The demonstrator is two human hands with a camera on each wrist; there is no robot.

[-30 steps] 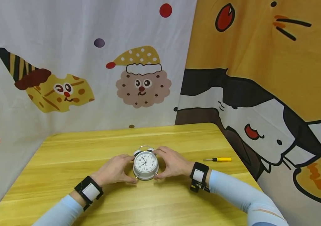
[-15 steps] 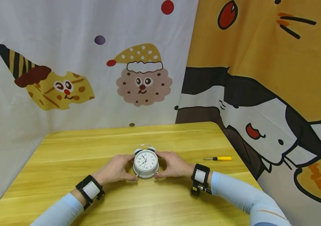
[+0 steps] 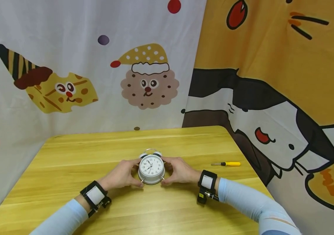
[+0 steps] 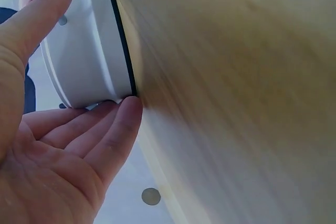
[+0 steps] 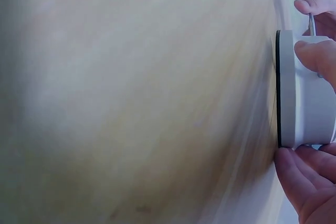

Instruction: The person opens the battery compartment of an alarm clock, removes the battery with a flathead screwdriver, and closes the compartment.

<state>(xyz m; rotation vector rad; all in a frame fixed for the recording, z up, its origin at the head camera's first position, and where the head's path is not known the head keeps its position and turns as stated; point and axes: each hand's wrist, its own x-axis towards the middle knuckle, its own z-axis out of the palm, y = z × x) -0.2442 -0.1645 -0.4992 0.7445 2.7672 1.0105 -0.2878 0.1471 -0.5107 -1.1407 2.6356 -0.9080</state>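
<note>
A white twin-bell alarm clock [image 3: 151, 166] lies face up on the wooden table, bells to the far side and two thin metal feet toward me. My left hand [image 3: 121, 174] grips its left side, fingers near the bell and thumb by the left foot. On the other side my right hand [image 3: 180, 171] holds it the same way, thumb by the right foot. The left wrist view shows fingertips against the casing [image 4: 86, 61] by the black back rim. In the right wrist view a thumb [image 5: 315, 53] presses the white casing, with fingers at its far edge.
To the right on the table [image 3: 96, 148] lies a screwdriver [image 3: 230, 164] with a yellow handle and a metal shaft pointing left. Behind the table hangs a printed curtain [image 3: 81, 58] with cartoon figures.
My right fingers have settled lower on the clock's side, away from the bell top. The clock stays at its place between both hands; the view has tilted slightly.
</note>
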